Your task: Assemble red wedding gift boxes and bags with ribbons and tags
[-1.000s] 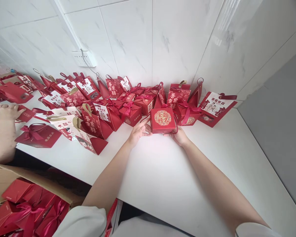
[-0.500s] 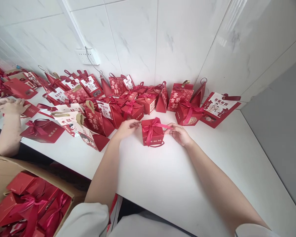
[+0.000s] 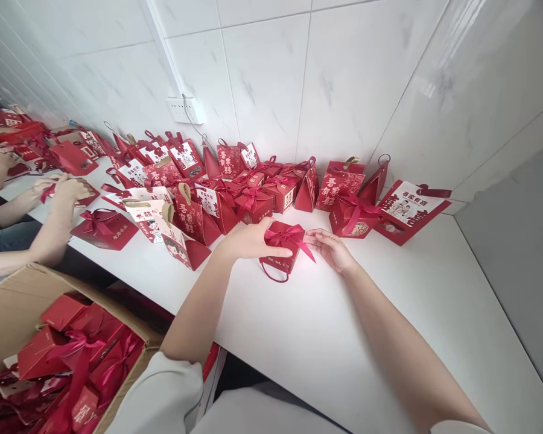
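Observation:
A small red gift box (image 3: 282, 258) with a magenta ribbon bow (image 3: 286, 237) on top sits on the white table, slightly tilted. A dark red cord handle (image 3: 275, 278) loops out at its front. My left hand (image 3: 252, 241) is closed around the box from the left, thumb across the front and fingers behind. To the right, my right hand (image 3: 328, 247) is half curled with its fingers apart, fingertips close by the box's right edge and the ribbon's tail; whether they touch is unclear. Another ribboned red box (image 3: 355, 218) stands just behind my right hand.
Several red gift boxes and bags (image 3: 194, 214) crowd the table along the tiled wall. A red bag (image 3: 409, 212) leans at the right. At lower left, a cardboard carton (image 3: 20, 286) holds more red boxes. Other people's hands (image 3: 70, 190) work at the far left.
My left hand has moved from beside the box to grip it, and the box has turned and tilted. The ribbon tail near my right hand now hangs down. The view has shifted leftward.

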Tool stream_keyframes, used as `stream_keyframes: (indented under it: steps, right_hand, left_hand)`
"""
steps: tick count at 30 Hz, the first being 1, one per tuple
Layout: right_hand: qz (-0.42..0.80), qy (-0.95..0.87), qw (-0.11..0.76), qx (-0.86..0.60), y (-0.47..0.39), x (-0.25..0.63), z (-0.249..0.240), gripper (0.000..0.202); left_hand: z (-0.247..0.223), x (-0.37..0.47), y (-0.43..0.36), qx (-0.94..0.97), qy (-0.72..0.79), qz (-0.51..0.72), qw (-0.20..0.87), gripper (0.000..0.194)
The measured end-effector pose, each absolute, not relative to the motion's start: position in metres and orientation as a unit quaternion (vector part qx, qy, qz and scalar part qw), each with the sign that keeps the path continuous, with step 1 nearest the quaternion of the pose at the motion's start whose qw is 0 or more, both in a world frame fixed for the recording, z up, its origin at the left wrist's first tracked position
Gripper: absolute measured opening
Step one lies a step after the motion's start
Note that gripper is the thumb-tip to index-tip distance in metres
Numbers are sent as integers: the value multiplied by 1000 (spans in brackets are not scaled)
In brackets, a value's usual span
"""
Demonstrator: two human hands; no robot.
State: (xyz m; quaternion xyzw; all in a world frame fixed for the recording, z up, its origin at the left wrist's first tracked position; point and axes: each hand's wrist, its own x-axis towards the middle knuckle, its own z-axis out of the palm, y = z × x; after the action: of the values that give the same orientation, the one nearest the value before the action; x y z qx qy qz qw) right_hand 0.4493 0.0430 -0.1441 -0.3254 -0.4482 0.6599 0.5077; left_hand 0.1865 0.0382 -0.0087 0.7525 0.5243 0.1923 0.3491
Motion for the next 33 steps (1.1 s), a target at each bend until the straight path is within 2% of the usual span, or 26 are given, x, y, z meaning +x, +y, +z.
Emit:
stream_keyframes:
  steps: [3,5,8,11,16,24,29,33]
  right_hand:
    - [677,-459,479,-317,41,451,-140,41]
    - [682,-463,468,-317,40,452,-140,45]
    - [676,-453,486,-319,40,452,-142,38]
    - [670,-435,508,-322,43,452,-145,32]
    - [676,-417,515,-323,43,453,-148,27]
    - [678,-416,506,-334,40,459,-157,22]
    - [677,-406,504,-351,40,462,-162,21]
    - [681,-391,505,-359,40,462,-164,22]
  left_hand:
    - [-16,190,42,773,461,203,386,92]
    - [-18,195,40,792,442,212,364,102]
    - [-17,205,28,833,423,180,307,122]
    - [-15,213,15,856,416,150,269,130]
    - [-19,221,7,881,382,169,223,118]
    - [-9,212,-13,920,379,15,97,106]
    - [30,163,-85,862,502,62,34,70]
    - [73,98,-165,725,673,140,42,66]
